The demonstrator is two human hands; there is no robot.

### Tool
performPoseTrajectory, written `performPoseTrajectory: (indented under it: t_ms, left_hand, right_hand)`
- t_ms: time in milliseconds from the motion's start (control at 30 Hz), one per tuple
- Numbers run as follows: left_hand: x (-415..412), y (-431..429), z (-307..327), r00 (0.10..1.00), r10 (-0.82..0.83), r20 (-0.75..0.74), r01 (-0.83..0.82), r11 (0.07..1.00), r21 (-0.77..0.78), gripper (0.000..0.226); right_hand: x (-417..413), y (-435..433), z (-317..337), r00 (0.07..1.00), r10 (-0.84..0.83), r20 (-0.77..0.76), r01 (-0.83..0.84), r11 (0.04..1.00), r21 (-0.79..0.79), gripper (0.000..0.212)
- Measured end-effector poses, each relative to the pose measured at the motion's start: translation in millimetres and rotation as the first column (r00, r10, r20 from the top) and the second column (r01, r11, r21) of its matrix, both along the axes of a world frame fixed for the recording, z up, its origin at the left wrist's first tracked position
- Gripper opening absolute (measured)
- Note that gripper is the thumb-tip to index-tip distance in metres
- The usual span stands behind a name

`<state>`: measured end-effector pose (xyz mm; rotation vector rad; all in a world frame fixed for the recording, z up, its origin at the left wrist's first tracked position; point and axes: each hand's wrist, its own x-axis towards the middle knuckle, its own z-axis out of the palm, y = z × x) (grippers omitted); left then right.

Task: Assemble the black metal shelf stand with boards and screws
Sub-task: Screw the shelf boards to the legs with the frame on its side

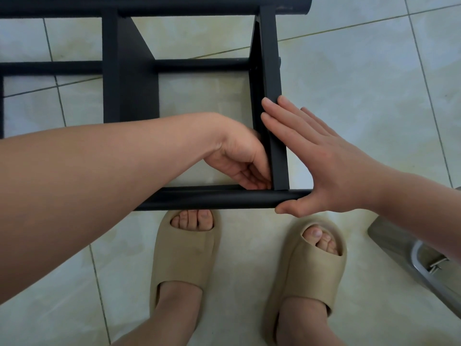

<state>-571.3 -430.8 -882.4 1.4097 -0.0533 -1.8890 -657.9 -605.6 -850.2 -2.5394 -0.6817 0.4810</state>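
Note:
The black metal shelf stand (134, 83) lies on the tiled floor in front of my feet. Its near tube (212, 198) runs left to right, and an upright black board (270, 71) meets it at the right corner. My left hand (237, 156) reaches inside the frame to that corner, its fingers curled against the board's inner face. Whatever they pinch is hidden. My right hand (324, 161) presses flat on the board's outer face with straight fingers, and its thumb lies along the end of the near tube.
A second black board stands left of the opening, with a crossbar (199, 64) and a far tube (174, 6) beyond. My feet in beige slippers (185, 253) stand just behind the near tube. A grey object with a metal clasp (424, 258) lies on the floor at the right.

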Motion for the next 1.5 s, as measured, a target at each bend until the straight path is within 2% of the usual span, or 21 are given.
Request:
performPoseTrajectory:
  t_ms: [267, 433, 667, 800, 1167, 1300, 1500]
  left_hand:
    - [-1, 2, 1, 0.998, 0.047, -0.032, -0.048, 0.999, -0.02, 0.02]
    - [-1, 4, 2, 0.998, -0.012, -0.065, 0.014, 1.0, 0.021, 0.015]
    - [5, -1, 5, 0.997, -0.07, 0.018, 0.07, 0.997, 0.026, 0.016]
    - [2, 0, 4, 0.999, -0.028, 0.044, 0.029, 0.999, -0.022, 0.021]
    - [-14, 11, -3, 0.99, 0.141, -0.007, -0.141, 0.982, -0.123, 0.023]
    - [-11, 12, -3, 0.995, 0.088, -0.037, -0.091, 0.992, -0.092, 0.025]
    - [-3, 4, 1, 0.999, -0.009, 0.041, 0.008, 1.0, 0.021, 0.012]
  right_hand:
    - [-1, 0, 0, 1.0, -0.002, 0.001, 0.002, 1.0, 0.007, 0.123]
    - [-1, 1, 0, 1.0, -0.002, -0.004, 0.002, 1.0, 0.006, 0.123]
    - [-1, 0, 0, 1.0, -0.003, 0.001, 0.003, 1.0, 0.007, 0.123]
    - [-1, 0, -1, 1.0, -0.003, 0.007, 0.003, 1.0, 0.019, 0.123]
    - [-1, 1, -2, 1.0, 0.0, 0.007, 0.0, 1.0, 0.019, 0.123]
    - [-1, 0, -2, 1.0, 0.002, 0.005, -0.002, 1.0, 0.014, 0.123]
    - [-1, 1, -1, 1.0, 0.0, 0.016, -0.001, 1.0, 0.016, 0.123]
